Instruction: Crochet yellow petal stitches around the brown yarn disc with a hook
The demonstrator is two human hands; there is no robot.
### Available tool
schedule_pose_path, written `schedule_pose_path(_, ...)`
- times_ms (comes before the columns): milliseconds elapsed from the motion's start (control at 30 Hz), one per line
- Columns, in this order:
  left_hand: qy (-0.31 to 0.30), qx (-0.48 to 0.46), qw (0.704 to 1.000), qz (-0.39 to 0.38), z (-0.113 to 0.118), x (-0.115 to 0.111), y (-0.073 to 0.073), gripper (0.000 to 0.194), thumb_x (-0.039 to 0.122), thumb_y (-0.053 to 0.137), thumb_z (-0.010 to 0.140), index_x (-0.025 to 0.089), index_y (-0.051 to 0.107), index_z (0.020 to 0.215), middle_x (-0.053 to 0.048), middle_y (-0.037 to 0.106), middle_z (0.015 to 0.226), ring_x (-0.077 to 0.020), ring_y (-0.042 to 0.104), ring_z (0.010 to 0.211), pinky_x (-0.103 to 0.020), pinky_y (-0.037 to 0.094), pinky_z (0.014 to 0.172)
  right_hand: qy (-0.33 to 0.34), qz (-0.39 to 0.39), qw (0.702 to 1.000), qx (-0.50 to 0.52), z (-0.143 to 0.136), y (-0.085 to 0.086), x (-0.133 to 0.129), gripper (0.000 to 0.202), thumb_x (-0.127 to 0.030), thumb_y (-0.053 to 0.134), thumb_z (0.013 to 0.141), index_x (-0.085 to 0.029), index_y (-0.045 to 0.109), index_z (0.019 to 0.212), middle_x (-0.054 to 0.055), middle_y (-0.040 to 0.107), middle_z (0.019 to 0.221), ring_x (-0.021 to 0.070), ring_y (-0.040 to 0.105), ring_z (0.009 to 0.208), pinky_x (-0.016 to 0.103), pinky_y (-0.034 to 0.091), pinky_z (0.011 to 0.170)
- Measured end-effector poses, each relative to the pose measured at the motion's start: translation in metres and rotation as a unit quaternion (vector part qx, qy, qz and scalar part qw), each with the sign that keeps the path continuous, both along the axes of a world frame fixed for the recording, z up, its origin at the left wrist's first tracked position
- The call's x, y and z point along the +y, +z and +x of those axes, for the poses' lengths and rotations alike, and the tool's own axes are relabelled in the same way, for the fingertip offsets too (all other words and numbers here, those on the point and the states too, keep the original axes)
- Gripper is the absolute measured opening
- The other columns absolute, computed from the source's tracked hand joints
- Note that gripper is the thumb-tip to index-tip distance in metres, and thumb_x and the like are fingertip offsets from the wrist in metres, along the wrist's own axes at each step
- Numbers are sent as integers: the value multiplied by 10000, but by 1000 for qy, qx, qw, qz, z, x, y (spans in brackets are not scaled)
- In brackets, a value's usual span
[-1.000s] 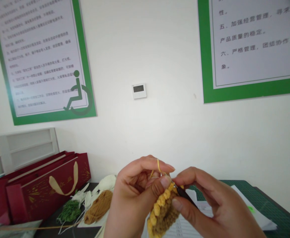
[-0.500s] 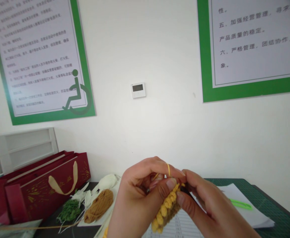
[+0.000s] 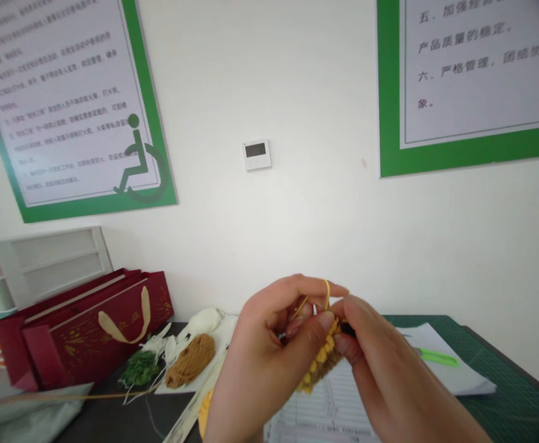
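Note:
A small yellow and tan crocheted piece point(image 3: 321, 367) hangs between my two hands, partly covered by the fingers. My left hand point(image 3: 279, 344) pinches its top edge with the thumb, and a yellow strand point(image 3: 327, 294) loops over the raised index finger. Against the piece's right side, my right hand point(image 3: 371, 344) holds a dark handle point(image 3: 347, 329), most of it hidden in the fingers. The tip of the tool cannot be seen.
Printed sheets point(image 3: 325, 406) lie under the hands. At right are a green mat point(image 3: 495, 369), white paper and a light-green cutter point(image 3: 438, 357). Tan yarn point(image 3: 191, 361), green yarn point(image 3: 140, 369) and a red bag point(image 3: 98, 332) stand at left.
The view has tilted down slightly, shifting the wall things up. My right hand has turned and its fingers have closed in nearer my left hand, covering more of the crocheted piece.

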State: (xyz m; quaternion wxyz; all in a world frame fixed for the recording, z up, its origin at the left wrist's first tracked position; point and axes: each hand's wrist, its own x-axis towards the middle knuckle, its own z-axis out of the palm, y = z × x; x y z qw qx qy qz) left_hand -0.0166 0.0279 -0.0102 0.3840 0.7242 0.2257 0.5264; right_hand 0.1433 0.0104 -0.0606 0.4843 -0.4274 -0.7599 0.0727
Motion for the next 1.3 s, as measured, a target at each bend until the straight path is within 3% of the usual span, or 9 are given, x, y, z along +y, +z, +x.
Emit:
schedule_pose_path(167,12,3,1000,25,3,0,2,198,176,676,938,250,760,1102,-29,684,860,-155,623,755,-260,493,659,-68,-14,998,1,-4,21,-9,149,-172,422,982,-233,524,892,60,632,879,236,613,826,401,455,737)
schedule_pose_path(300,34,-48,998,25,4,3,3,178,135,737,878,215,794,1026,-34,698,844,-150,613,735,-240,481,621,11,-60,997,43,5,29,-5,45,-267,557,983,-243,594,974,42,674,943,208,645,854,358,495,758)
schedule_pose_path(500,67,-128,988,47,2,10,5,238,60,742,848,180,797,1045,-8,636,796,-102,533,660,-213,432,572,87,-109,984,110,37,35,2,424,-394,668,950,-339,524,1345,3,642,941,123,601,665,242,466,547)
schedule_pose_path(667,58,-214,972,72,-2,19,3,240,44,744,827,154,790,1035,-28,617,787,-126,548,680,-229,426,573,157,-88,969,171,56,43,6,299,-372,726,915,-307,665,1201,-24,622,799,90,476,546,221,319,425)
schedule_pose_path(800,39,-266,962,54,-2,22,1,249,79,768,826,174,781,1056,-31,642,794,-131,549,696,-223,458,598,246,-33,931,267,43,41,12,187,-388,762,890,-254,744,1020,-19,594,695,97,481,518,238,296,389)
schedule_pose_path(900,35,-273,961,32,3,20,2,235,89,780,820,193,785,1031,-21,652,781,-122,547,679,-212,471,597,269,16,906,326,22,35,18,139,-373,753,904,-256,746,978,-33,595,650,99,489,507,242,344,405)
schedule_pose_path(1033,18,-258,966,-7,13,15,3,243,91,787,804,227,797,1005,-4,651,752,-110,546,640,-193,459,561,169,71,919,348,2,28,19,60,-308,744,918,-264,731,957,1,700,838,130,631,718,262,536,636)
schedule_pose_path(1133,-6,-244,968,-55,16,9,3,275,130,806,811,253,789,1056,7,651,776,-88,534,623,-178,423,543,142,64,925,347,-2,24,19,55,-295,730,928,-272,690,958,0,704,892,138,665,813,253,546,708)
schedule_pose_path(1300,-5,-221,973,-63,9,4,3,307,131,837,795,238,785,1078,22,626,737,-54,496,605,-130,376,520,188,103,919,331,-2,18,26,39,-273,689,952,-259,665,924,-20,644,862,112,604,804,225,504,722)
